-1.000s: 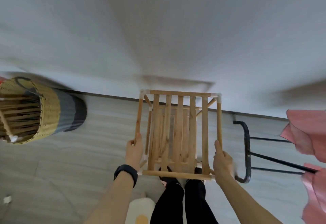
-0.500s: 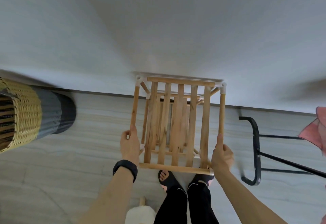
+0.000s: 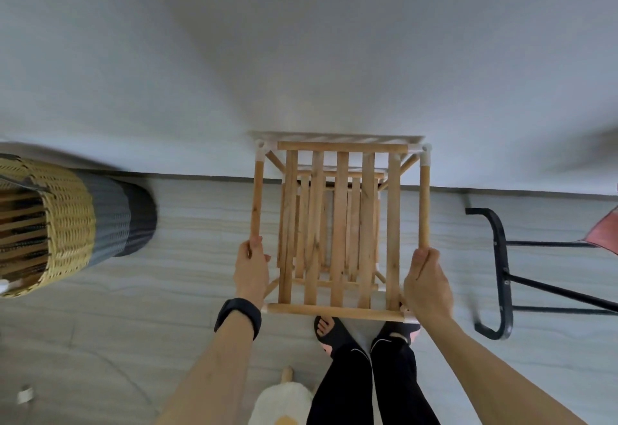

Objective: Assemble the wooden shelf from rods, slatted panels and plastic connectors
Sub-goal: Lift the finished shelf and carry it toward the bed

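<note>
The assembled wooden shelf (image 3: pixel 341 210) stands upright in front of me, seen from above, its far edge against the white wall. Its top slatted panel sits in a frame of rods joined by white plastic connectors (image 3: pixel 262 150) at the corners, with lower slatted tiers visible through the slats. My left hand (image 3: pixel 251 269) grips the left side rod of the top frame near its front end. My right hand (image 3: pixel 427 282) grips the right side rod near the front right corner. My feet show under the front rod.
A woven basket (image 3: pixel 50 224) with yellow, grey and black bands lies at the left by the wall. A black metal frame (image 3: pixel 501 270) with pink fabric stands at the right. A pale fluffy object (image 3: pixel 284 401) lies on the tiled floor beside my legs.
The shelf has moved away from me toward the wall, and its far edge now meets the wall. Both hands keep their grip on the side rods. The view has shifted right.
</note>
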The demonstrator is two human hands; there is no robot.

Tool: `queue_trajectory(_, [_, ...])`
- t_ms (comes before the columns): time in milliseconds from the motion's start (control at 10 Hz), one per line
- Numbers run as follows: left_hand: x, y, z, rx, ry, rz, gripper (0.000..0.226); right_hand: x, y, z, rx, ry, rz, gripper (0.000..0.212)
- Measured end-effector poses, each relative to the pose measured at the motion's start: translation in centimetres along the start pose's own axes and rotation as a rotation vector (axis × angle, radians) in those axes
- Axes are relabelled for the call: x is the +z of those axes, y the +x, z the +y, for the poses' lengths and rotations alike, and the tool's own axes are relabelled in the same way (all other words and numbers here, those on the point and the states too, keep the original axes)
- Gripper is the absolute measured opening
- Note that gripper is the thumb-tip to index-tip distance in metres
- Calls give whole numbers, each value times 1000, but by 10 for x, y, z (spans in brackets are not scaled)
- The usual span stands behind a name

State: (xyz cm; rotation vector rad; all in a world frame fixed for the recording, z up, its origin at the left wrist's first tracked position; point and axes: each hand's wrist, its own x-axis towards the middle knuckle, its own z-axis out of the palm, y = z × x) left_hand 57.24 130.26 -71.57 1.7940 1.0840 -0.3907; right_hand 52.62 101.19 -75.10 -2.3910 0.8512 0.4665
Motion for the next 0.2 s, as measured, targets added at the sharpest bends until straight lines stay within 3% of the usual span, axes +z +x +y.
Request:
queue_trajectory(100, [-5,-13,3,38,254,-52,45,-24,1,1,-91,-107,-93,46])
queue_trajectory(200, [-15,-44,7,130,621,15,64,-59,-9,-3,-185,-258,-191,55])
